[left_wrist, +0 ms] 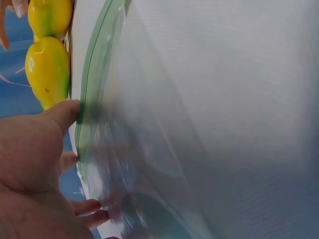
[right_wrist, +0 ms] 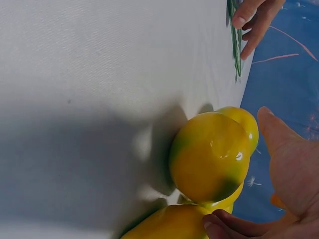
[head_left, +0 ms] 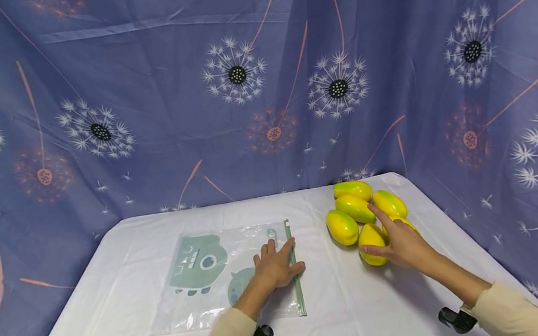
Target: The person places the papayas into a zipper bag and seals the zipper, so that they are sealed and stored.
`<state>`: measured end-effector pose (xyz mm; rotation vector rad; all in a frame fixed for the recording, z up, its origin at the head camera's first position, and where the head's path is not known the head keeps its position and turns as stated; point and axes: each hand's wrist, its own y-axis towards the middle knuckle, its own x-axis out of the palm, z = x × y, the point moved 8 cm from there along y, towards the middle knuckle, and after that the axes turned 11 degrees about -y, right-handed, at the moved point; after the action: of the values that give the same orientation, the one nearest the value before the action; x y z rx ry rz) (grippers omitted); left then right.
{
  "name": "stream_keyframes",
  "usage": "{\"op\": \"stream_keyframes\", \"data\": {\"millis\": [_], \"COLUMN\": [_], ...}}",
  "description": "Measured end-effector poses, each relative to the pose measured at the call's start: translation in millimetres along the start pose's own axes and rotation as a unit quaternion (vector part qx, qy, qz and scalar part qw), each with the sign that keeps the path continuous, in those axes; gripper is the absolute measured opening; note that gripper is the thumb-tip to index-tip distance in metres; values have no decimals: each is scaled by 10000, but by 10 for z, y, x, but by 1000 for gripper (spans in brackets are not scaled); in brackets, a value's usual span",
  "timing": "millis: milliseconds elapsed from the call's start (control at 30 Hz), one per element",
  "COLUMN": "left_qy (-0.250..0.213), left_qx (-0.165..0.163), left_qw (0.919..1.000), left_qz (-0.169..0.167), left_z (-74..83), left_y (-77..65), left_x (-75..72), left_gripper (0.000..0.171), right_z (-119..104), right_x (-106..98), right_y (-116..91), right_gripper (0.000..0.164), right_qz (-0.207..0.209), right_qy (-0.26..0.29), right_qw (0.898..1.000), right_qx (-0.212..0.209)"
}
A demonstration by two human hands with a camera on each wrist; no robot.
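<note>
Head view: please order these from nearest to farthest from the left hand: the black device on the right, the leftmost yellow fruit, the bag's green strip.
1. Green strip: partly under the left hand.
2. Leftmost yellow fruit: to the right, slightly farther forward.
3. Black device: farthest right, lower in the picture.

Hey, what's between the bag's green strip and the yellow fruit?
In the head view, bare white cloth, except where the left hand juts slightly past the green strip.
</note>
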<state>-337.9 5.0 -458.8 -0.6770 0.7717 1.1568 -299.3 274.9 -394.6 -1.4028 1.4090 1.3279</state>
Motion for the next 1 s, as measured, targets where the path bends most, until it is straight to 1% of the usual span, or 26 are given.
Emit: {"op": "stream_keyframes", "data": {"millis": [133,233,433,600,767,867,1000], "left_qy": [-86,-224,-471,-555,-646,-708,-657], "left_qx": [-38,-23,54,95,128,131,163], "left_qw": [9999,9997,9988,9983,9975,9969,9966], "left_qz": [-37,-23,105,160,263,327,470], "left_z": [-8,-14,-35,-40,-41,-47,-44], "left_y": [6,14,29,42,27,17,18], "left_x": [-4,-7,-19,-32,-59,-77,-101], "left_gripper": [69,67,64,60,55,54,53], "right_z": [8,27,82,118,126,121,110], "right_x": [20,50,115,159,197,211,215], "right_y": [-20,-25,-35,-53,-56,-57,-63], "right_gripper": [101,100,98,98,101,100,98], "right_qz": [17,-48,-397,-681,-868,-911,-898], "right_qy": [15,4,13,7,63,94,120], "right_qw": [10000,10000,9990,9968,9950,9947,9950], "right_qx": [0,15,194,411,486,474,423]}}
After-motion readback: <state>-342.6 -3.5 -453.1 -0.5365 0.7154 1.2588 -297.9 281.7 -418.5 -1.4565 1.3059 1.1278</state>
